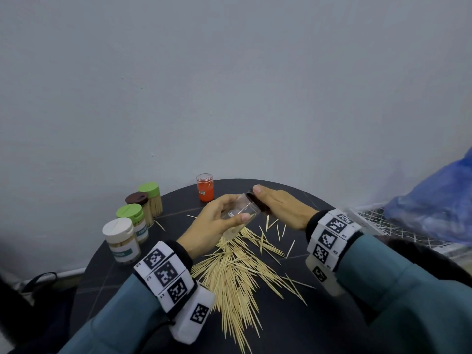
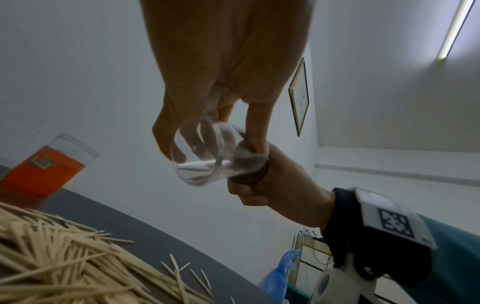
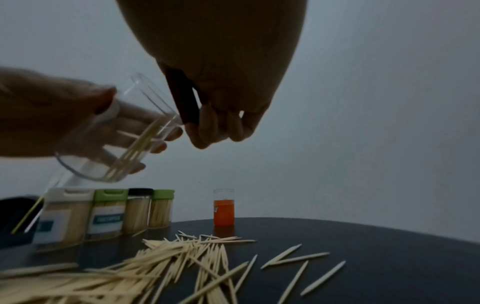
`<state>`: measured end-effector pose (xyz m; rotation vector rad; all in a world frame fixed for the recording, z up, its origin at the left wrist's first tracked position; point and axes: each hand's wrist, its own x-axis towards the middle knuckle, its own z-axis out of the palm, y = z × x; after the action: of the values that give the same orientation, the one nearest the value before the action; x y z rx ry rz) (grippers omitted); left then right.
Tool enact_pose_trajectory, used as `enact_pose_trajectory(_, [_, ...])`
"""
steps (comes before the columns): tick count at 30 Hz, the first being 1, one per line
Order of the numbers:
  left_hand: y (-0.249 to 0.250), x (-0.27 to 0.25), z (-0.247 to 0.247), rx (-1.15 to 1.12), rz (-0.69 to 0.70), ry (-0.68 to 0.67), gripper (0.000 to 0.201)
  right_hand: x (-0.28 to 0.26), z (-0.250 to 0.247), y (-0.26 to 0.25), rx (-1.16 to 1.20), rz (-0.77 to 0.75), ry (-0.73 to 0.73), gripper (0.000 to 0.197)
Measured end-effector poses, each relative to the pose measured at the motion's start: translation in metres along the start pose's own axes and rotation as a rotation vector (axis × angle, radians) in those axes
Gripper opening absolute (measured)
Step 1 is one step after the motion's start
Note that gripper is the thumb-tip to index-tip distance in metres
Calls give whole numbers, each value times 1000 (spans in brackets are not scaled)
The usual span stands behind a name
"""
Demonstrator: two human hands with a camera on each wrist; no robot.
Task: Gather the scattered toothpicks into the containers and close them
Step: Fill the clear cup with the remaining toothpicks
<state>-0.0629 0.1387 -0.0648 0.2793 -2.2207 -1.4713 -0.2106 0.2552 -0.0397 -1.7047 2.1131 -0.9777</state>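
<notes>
A clear toothpick container [image 1: 240, 212] is tilted in the air over the pile, and my left hand [image 1: 217, 221] grips its body. In the right wrist view the container [image 3: 116, 144] has a few toothpicks inside. My right hand [image 1: 279, 208] holds a dark brown lid [image 1: 258, 203] against the container's mouth, fingers curled under the lid [image 2: 249, 174]. Loose toothpicks [image 1: 235, 274] lie in a wide heap on the black round table [image 1: 293, 318] below both hands, with strays to the right [image 3: 298, 259].
Several closed toothpick jars stand at the table's left edge: white lid [image 1: 118, 228], green lid [image 1: 129, 212], brown lid [image 1: 136, 199], green lid [image 1: 149, 187]. An orange jar [image 1: 205, 191] stands at the back. A blue bag [image 1: 434, 205] on a white crate lies beyond the right edge.
</notes>
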Motion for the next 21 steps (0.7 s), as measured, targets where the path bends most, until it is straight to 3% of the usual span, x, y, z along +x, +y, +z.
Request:
enact_pose_trajectory(4, [-4, -1, -1, 4, -12, 11, 53, -2, -1, 13, -89, 5, -25, 29])
enact_pose_trajectory(6, [-5, -1, -2, 7, -12, 20, 56, -5, -7, 21, -184, 42, -46, 39])
enact_pose_trajectory(10, [-5, 0, 0, 15, -1, 27, 50, -15, -24, 45, -402, 225, -136, 50])
enact_pose_trajectory(16, [-3, -1, 4, 3, 12, 18, 62, -30, -32, 65, -802, 519, -388, 60])
enact_pose_trajectory(19, [-4, -1, 4, 7, 4, 34, 59, -32, -26, 67, -850, 576, -489, 62])
enact_pose_trajectory(21, [-5, -1, 2, 10, 1, 55, 53, -29, -23, 63, -881, 561, -480, 70])
